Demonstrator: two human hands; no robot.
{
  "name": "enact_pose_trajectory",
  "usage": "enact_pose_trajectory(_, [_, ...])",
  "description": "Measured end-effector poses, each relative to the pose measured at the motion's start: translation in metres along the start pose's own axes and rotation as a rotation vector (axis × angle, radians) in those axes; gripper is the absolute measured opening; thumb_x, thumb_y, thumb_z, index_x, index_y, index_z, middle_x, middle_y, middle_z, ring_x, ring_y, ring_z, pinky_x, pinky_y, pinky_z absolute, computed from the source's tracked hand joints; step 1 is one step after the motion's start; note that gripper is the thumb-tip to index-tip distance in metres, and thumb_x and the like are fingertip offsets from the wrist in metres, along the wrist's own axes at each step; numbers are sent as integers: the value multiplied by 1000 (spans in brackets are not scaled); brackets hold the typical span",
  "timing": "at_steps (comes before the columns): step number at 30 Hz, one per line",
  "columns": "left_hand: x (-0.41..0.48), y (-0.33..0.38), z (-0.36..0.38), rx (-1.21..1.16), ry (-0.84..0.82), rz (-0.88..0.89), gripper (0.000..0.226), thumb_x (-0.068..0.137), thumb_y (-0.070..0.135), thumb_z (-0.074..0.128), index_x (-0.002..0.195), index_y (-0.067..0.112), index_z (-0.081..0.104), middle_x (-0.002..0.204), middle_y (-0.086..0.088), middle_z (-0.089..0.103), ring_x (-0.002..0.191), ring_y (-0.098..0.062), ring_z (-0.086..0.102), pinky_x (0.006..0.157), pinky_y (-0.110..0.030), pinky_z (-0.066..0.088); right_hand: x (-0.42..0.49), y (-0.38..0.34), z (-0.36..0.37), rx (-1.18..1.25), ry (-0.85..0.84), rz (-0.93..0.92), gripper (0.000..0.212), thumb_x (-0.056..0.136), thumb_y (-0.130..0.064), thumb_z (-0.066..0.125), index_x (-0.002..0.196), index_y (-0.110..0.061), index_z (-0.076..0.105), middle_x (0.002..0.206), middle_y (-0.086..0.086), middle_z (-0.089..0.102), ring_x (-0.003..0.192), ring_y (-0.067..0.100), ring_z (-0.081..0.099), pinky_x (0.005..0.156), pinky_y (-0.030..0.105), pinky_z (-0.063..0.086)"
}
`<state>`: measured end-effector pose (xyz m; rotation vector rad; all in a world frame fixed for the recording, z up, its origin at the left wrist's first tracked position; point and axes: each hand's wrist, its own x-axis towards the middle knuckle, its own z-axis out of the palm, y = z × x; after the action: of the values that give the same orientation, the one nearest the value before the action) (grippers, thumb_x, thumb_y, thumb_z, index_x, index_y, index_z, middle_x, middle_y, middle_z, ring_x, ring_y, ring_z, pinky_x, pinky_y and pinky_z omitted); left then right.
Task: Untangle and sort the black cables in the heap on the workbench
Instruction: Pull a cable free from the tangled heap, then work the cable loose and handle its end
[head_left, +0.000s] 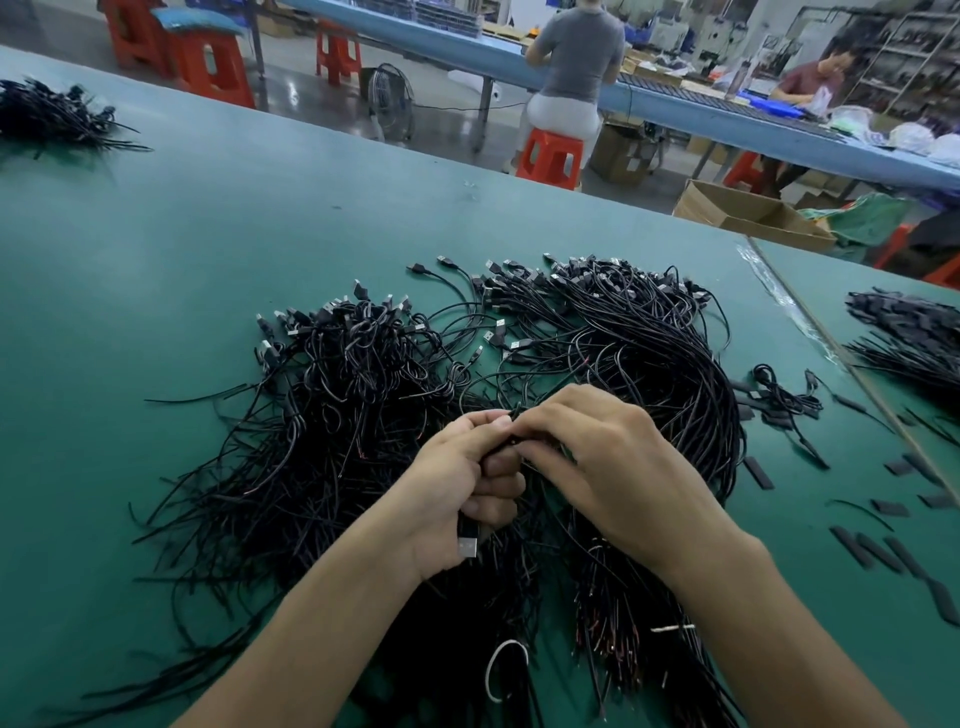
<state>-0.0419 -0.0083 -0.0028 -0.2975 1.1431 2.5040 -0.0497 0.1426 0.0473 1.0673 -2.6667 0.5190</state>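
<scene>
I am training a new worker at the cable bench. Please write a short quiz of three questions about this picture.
1. True or false: the right hand lies flat on the bench.
2. A USB plug sticks out below which hand? A) left hand B) right hand C) neither
3. Fill in: short black sleeves lie loose on the bench, to the ____ of the heap.

Key: 1 false, both hands pinch a cable over the heap; 2 A; 3 right.
</scene>
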Motion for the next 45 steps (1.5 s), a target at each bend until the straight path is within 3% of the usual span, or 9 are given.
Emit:
enact_pose_trajectory(6, [-3, 2, 2, -32, -51, -44, 32, 105, 19, 43, 74, 15, 51, 52, 5, 33, 37, -1, 25, 26, -11, 19, 3, 0, 1, -156, 23, -44, 16, 97, -25, 56, 98, -16, 69, 92, -4, 60, 85, 17, 54, 79, 36, 52])
enact_pose_trajectory(15, [-2, -11, 3, 173, 20, 234, 23, 104, 29, 48, 85, 19, 56, 67, 4, 46, 55, -7, 41, 47, -19, 40, 0, -6, 21, 6, 187, 177, 20, 98, -28, 46, 92, -18, 62, 89, -11, 55, 85, 12, 51, 74, 30, 49])
enact_pose_trajectory(19, [-2, -11, -1, 588, 92, 507, 13, 102, 24, 52, 97, 30, 63, 92, 6, 57, 78, -2, 55, 72, -18, 48, -3, -5, 24, 219, 260, 309, 10, 98, -25, 54, 92, -23, 61, 89, -18, 55, 86, 5, 54, 74, 24, 47])
enact_pose_trajectory(22, [-2, -6, -7, 914, 131, 682, 7, 97, 36, 60, 98, 42, 59, 81, 14, 51, 66, -1, 48, 63, -15, 42, -5, -3, 23, 296, 290, 359, 14, 98, -16, 59, 91, -28, 58, 90, -18, 58, 87, 2, 57, 75, 13, 44])
enact_pose_trajectory(27, [-6, -7, -8, 818, 97, 702, 11, 99, 33, 60, 105, 41, 64, 57, 7, 61, 47, -7, 52, 48, -23, 43, -6, -3, 27, 509, 312, 437, 8, 98, -16, 60, 94, -20, 65, 87, -10, 65, 78, -2, 60, 67, 8, 42])
enact_pose_trajectory(31, [-7, -5, -3, 681, 51, 666, 32, 97, 26, 48, 120, 36, 68, 98, -7, 74, 91, -35, 70, 84, -53, 57, -6, -4, 29, 666, 288, 438, 11, 99, -15, 59, 93, -20, 67, 84, -11, 68, 73, 3, 63, 65, 19, 51])
enact_pose_trajectory(36, [-10, -1, 1, 423, 2, 551, 42, 98, 46, 32, 121, 28, 63, 113, -5, 74, 112, -18, 67, 102, -40, 47, -13, -6, 36, 642, 199, 415, 19, 98, -14, 59, 84, -26, 65, 62, -16, 57, 44, 3, 41, 45, 11, 30])
enact_pose_trajectory(42, [-12, -1, 5, 440, -45, 568, 56, 97, 55, 30, 80, 28, 76, 115, 0, 74, 117, -15, 64, 110, -45, 39, -11, -6, 32, 534, 169, 405, 19, 94, -7, 64, 87, -24, 68, 72, -23, 63, 63, -4, 59, 54, 7, 41])
enact_pose_trajectory(45, [-11, -1, 3, 584, -39, 608, 36, 87, 53, 58, 63, 30, 72, 122, 16, 67, 124, -4, 55, 106, -35, 39, -10, -1, 29, 516, 184, 430, 18, 96, -13, 62, 85, -25, 69, 75, -14, 66, 69, 2, 62, 58, 14, 46])
